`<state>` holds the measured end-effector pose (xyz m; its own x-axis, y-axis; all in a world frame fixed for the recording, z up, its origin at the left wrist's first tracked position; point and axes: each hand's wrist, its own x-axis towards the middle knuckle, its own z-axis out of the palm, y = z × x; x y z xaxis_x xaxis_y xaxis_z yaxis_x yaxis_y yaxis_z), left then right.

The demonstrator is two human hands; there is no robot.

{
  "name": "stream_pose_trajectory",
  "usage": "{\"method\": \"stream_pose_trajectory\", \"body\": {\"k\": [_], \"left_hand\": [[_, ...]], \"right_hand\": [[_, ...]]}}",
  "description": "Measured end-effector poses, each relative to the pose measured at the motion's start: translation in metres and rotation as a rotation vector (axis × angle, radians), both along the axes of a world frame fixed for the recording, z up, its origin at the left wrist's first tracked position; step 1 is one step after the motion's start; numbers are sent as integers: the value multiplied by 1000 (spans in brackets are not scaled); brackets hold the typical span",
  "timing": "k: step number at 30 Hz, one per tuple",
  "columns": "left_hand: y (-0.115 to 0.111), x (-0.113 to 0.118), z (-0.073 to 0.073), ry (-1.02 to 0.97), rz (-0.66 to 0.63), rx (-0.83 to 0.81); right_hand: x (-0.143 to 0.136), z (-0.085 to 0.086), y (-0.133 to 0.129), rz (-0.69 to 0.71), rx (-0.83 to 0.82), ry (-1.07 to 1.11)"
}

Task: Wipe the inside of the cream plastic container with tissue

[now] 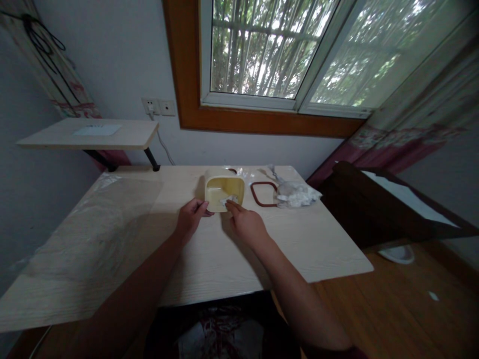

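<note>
Tub: pale-yellow container (236, 185), approx. centre of the table, toward its far side; tipped so its hollow inside faces the wearer; rounded corners.
In tub: small whitish piece (229, 199), cloth or paper, can't tell which, at the lower wall nr the R hand.
L hand: left hand (189, 218) at tub's lower L corner; thumb on the rim, other fingers curled under, mostly hidden; grip nearly closed, has hold of the tub.
R hand: right hand (247, 225) at tub's lower R edge; fingers part-bent, tips reaching over the rim to the whitish piece; can't tell if it's pinched or only touched.
R of tub: reddish-brown ring-shaped frame (268, 205), rounded corners, flat on table; beside it a clear plastic bag (297, 193) w/ white contents, overlapping the frame's R side.
Table: pale wood-grain table (322, 249); clear plastic sheet (112, 224) spread over L part.
Back L: raised shelf (48, 134) on black legs, w/ white paper (98, 129) on top.
Wall: sockets (151, 105), one w/ a plug; wood-framed window (262, 60), greenery outside.
Far R: patterned curtain (411, 122) above dark-brown furniture (352, 209).
</note>
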<state>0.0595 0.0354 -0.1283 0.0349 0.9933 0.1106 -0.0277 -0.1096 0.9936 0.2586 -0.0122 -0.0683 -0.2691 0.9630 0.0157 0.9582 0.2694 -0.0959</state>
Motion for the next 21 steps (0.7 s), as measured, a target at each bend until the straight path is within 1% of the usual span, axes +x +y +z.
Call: {"method": "stream_pose_trajectory", "body": {"k": [4, 15, 18, 21], "left_hand": [[0, 0, -1, -3, -9, 5], [-1, 0, 2, 23, 18, 25], [-1, 0, 3, 21, 14, 24], [-1, 0, 2, 19, 12, 16]], "right_hand": [[0, -2, 1, -18, 12, -43], [-36, 2, -11, 72, -16, -10], [-36, 2, -14, 71, -4, -24], [-30, 3, -14, 59, -1, -42]]}}
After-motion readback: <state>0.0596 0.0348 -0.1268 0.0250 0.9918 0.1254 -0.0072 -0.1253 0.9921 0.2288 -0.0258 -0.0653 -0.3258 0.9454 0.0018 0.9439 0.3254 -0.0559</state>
